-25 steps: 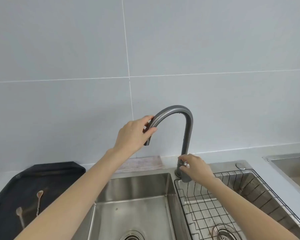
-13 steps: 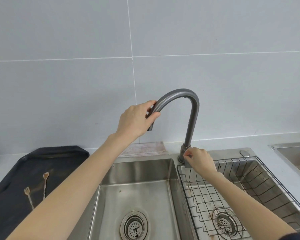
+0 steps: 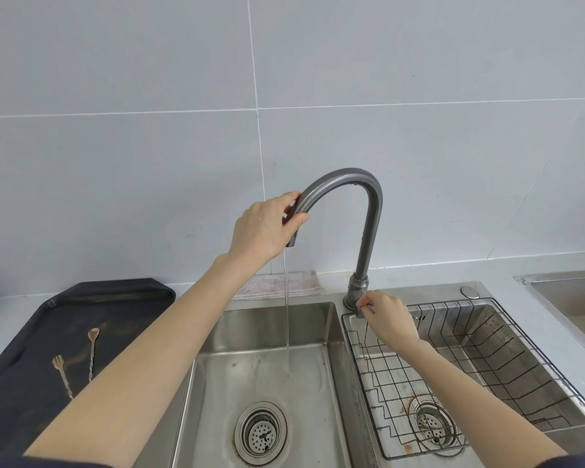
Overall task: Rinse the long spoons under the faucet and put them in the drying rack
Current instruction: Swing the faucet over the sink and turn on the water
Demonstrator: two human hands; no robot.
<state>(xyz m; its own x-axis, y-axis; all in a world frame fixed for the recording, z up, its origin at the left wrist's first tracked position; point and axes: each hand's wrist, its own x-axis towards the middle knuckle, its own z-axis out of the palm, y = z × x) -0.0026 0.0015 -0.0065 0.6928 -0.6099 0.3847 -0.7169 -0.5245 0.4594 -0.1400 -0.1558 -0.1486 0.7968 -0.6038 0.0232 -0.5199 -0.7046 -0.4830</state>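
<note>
Two long spoons lie on the black tray, left of the sink. Left hand grips the running faucet; right hand pinches its handle beside the wire drying rack.

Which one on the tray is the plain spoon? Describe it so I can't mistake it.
Find the dark tray left of the sink. Two long twisted-handle utensils lie there side by side. The spoon is the right one, with a smooth oval bowl; its neighbour ends in fork prongs.
</note>
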